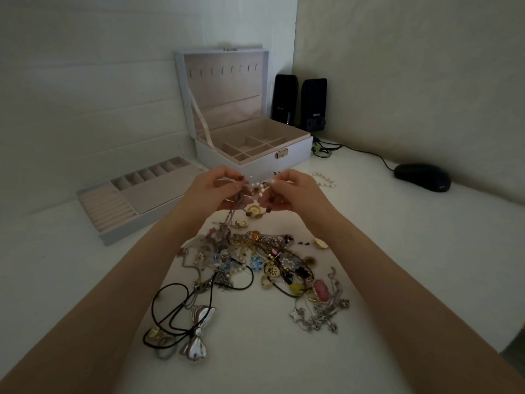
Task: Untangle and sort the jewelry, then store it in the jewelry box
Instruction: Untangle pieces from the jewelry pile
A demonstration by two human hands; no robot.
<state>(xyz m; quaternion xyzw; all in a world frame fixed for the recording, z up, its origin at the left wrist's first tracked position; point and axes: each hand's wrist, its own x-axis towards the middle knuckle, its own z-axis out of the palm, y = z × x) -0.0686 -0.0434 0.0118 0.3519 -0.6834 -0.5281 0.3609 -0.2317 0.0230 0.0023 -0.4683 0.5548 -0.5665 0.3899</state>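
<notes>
A tangled heap of jewelry [255, 260] lies on the white table in front of me, with chains, beads, pendants and a black cord carrying a silver bow [196, 334]. Above the heap, my left hand [211, 191] and my right hand [289, 191] both pinch a knotted clump of pearl beads and chains [258, 189] lifted off the table; strands hang from it down to the heap. Behind my hands stands the white jewelry box [295, 149], lid up, its beige compartments showing. Its removable tray [147, 191] sits apart at the left.
A pearl bracelet [324, 180] lies on the table right of my hands. Two black speakers [301, 103] stand in the corner behind the box, with cables trailing to a black mouse [423, 177] at the right. Walls close off the back and right.
</notes>
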